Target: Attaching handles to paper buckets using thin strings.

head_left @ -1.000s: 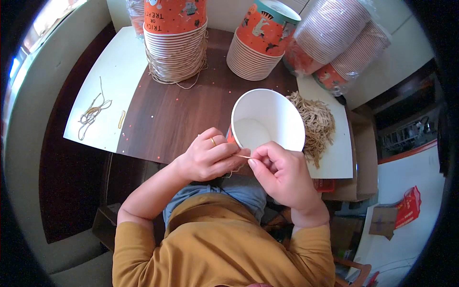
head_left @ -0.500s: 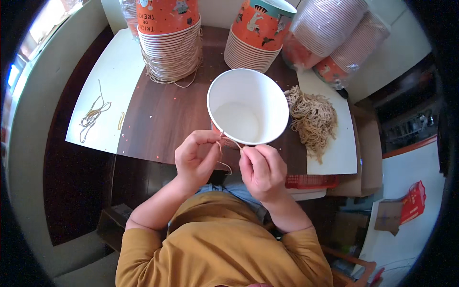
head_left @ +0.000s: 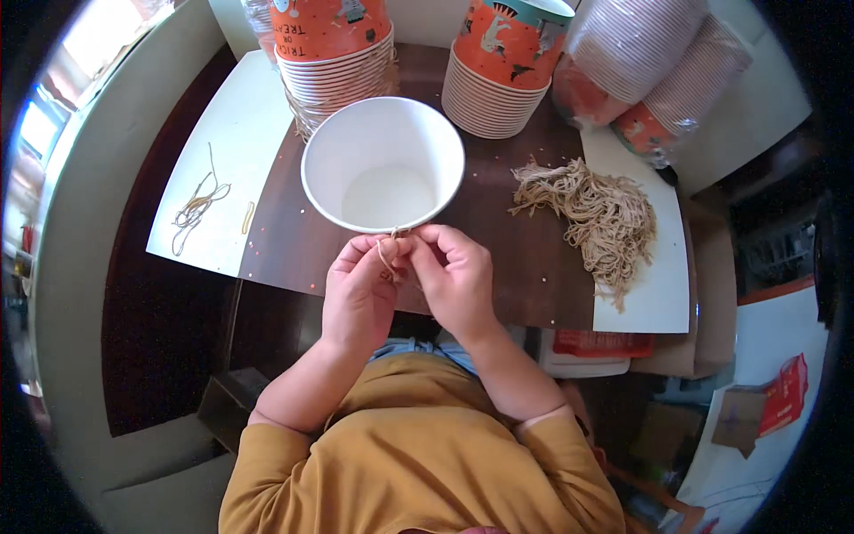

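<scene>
Dark brown bench (head_left: 498, 258) underneath everything. White paper bucket (head_left: 382, 165) standing open near its middle. Behind the bucket, two stacks of orange buckets (head_left: 338, 44). Right of the bucket, a heap of tan strings (head_left: 592, 218). Just in front of the bucket's rim, left hand (head_left: 360, 289) and right hand (head_left: 454, 276), fingertips pinched together on one short string (head_left: 389, 254).
</scene>
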Demonstrator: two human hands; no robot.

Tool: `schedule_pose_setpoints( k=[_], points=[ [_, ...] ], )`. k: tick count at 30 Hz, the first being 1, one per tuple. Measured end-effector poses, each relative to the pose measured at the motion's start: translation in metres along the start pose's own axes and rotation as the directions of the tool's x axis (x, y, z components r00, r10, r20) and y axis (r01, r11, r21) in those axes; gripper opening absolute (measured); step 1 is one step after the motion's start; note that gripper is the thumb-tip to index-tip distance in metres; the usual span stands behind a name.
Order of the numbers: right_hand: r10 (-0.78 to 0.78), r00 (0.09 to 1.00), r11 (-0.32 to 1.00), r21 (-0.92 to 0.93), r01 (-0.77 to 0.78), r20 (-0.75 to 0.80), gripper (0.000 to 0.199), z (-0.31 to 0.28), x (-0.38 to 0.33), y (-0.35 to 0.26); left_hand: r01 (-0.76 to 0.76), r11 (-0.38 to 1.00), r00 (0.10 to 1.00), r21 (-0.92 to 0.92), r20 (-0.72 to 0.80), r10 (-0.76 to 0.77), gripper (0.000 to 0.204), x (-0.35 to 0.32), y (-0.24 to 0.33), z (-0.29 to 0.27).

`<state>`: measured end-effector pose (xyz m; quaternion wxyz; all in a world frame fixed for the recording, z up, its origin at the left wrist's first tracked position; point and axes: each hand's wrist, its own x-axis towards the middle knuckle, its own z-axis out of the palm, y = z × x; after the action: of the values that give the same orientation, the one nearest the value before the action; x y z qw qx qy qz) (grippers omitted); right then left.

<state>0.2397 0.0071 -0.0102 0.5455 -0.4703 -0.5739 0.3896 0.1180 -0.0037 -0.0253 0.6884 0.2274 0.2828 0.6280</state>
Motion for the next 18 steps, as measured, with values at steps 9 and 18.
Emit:
schedule_pose_setpoints(
  k=[9,18],
  points=[
    [0.34,0.845,0.5,0.682,-0.534,0.412,0.015,0.008,0.006,0.016,0.055,0.985,0.998,-0.165,-0.027,-0.061,0.002,-0.003,0.013,-0.002],
    [0.316,0.776,0.341,0.698,-0.63,0.546,0.019,0.014,0.005,0.015,-0.144,0.989,0.985,-0.032,-0.098,0.14,0.002,-0.008,0.014,-0.008]
  ],
)
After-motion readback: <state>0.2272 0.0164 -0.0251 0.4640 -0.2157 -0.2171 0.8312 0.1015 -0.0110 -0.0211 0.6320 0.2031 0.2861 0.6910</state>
